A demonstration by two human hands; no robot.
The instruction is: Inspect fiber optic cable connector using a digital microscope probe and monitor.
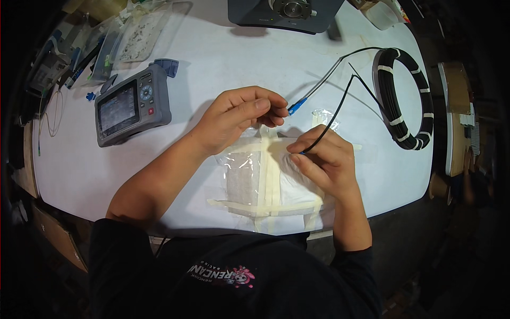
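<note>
My right hand (pixel 326 165) pinches the end of a thin black cable (pixel 336 114), with a bit of blue showing at its thumb and fingertips. My left hand (pixel 239 114) is loosely curled, its thumb apart from the fingertips, and nothing shows between them. Just beyond those fingertips is a blue fibre connector (pixel 298 106) on the cable's other end; whether they touch it, I cannot tell. Both cable ends run to a black coil (pixel 393 98) bound with white ties at the right. Under my hands, clear film and cream tape (pixel 271 183) cover a patch of the white table.
A grey handheld tester (pixel 133 103) with a screen and buttons stands at the left. Clear plastic bins (pixel 141 40) fill the far left corner. A dark grey machine (pixel 287 13) sits at the far edge, and a white tub (pixel 381 16) stands at the far right.
</note>
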